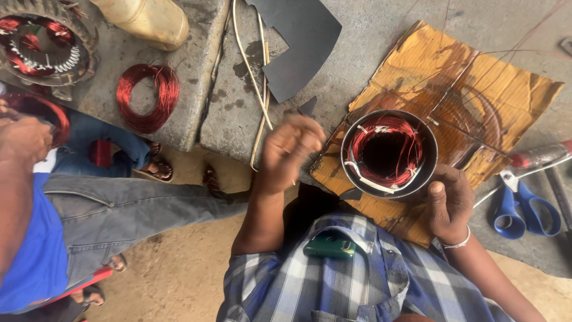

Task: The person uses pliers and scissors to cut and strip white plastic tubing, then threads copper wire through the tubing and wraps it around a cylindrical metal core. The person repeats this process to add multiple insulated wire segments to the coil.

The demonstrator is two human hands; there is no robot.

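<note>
- The motor stator [389, 153], a round steel shell, stands on end on a stained sheet of cardboard [506, 95], just in front of the person's chest; its bore faces up at the camera.
- Red copper winding [386, 132] already fills the slots all round the bore, and pale insulation strips [364, 179] poke out among the coils; so the coil laying looks largely done; the ends look loose and untied, so I judge that the dressing and lacing are left.
- The right hand [451, 201] cups the lower right rim of the shell, thumb up against the outer wall, fingers curled beneath; it steadies the stator.
- The left hand [290, 150] is raised just left of the shell, fingers drawn together; it is blurred, and whether it pinches a thin wire I cannot tell.
- Fine wire strands [476, 65] trail from the stator across the cardboard.
- Blue-handled scissors [527, 211] lie to the right of the cardboard, near the right wrist; a red-tipped tool [539, 156] lies just above them.
- The surface is a rough grey concrete slab [238, 113], cracked and stained; below it the ground is bare sandy earth [179, 268].
- On the slab lie a loose coil of red wire [147, 95], dark insulation paper sheets [301, 42], pale sleeving strips [259, 89], a yellowish plastic container [146, 21], and a second wound stator [44, 45] at the top left.
- Another person in a blue shirt [33, 256] and grey jeans sits at the left, an arm [18, 155] raised.
</note>
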